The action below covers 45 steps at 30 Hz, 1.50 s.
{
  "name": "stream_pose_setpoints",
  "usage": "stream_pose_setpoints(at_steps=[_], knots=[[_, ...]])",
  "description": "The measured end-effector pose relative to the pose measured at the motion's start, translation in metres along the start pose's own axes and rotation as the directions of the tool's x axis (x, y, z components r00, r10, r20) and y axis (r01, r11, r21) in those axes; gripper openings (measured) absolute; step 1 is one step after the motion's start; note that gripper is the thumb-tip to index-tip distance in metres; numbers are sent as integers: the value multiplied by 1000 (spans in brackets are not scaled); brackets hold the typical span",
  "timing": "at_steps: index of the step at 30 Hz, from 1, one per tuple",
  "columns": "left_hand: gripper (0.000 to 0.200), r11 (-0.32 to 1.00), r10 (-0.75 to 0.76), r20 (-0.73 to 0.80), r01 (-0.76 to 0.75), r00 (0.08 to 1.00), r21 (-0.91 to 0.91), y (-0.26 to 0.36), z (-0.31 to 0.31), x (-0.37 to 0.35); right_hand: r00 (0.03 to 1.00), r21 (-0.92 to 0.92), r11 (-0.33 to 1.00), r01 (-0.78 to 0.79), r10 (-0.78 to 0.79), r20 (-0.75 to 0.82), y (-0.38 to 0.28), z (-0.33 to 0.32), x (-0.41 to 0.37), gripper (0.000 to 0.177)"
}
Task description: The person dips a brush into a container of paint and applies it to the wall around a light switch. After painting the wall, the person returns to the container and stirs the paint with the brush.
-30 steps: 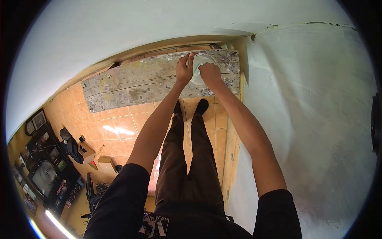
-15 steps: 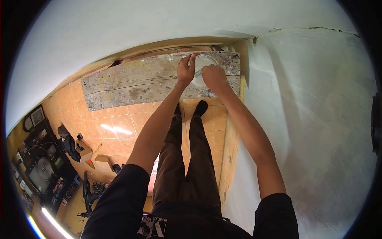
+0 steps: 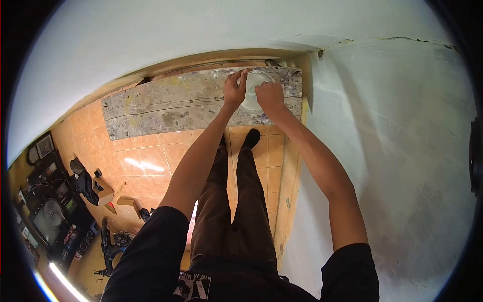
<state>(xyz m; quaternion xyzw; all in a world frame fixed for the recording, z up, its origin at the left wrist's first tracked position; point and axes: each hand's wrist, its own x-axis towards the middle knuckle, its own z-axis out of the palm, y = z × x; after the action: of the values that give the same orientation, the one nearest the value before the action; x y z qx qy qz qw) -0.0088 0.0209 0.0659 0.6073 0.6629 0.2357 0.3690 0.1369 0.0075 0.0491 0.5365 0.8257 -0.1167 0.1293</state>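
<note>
A round, pale tub [image 3: 250,111] with whitish, wet-looking stuff inside stands on a paint-spattered wooden plank [image 3: 166,108]. At the tub's left side, my left hand [image 3: 234,90] grips the rim, with fingers and thumb close together. My right hand [image 3: 270,96] is closed in a fist over the tub's right part. Something greyish reaches from this fist into the whitish stuff, but most of it is hidden, so its kind cannot be made out.
White walls rise beyond the plank and along the right [image 3: 392,151]. Below lies an orange tiled floor [image 3: 146,151], where my feet stand near the plank. At the lower left are cardboard boxes [image 3: 103,191], a dark cabinet with a fan-like object [image 3: 50,214], and a bicycle-like handlebar [image 3: 105,246].
My right fist has shifted very slightly left over the tub. My left hand stays at the rim. The whole view has tilted a little.
</note>
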Motion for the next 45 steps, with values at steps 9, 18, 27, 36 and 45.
stream_pose_setpoints(at_steps=[9, 18, 27, 36, 45], knots=[[46, 999, -11, -40, 12, 999, 42, -1, 2, -2, 1000, -14, 1000, 28, -28, 0, 4, 13, -1, 11], [33, 994, -26, -42, 21, 999, -108, -3, 7, 1, 993, -77, 990, 116, -117, -18, 1, 8, 3, 12], [49, 1000, -17, -26, 17, 1000, -10, 1, 1, -2, 989, -29, 989, 144, -145, -16, 2, 4, 1, 11], [55, 998, -37, 20, 38, 999, -49, -6, 7, 2, 992, -33, 994, 102, -104, -75, 9, 10, 2, 11], [34, 995, -42, -79, 35, 996, -89, -10, 16, 3, 993, -50, 992, 117, -118, -17, 10, 10, -4, 11]])
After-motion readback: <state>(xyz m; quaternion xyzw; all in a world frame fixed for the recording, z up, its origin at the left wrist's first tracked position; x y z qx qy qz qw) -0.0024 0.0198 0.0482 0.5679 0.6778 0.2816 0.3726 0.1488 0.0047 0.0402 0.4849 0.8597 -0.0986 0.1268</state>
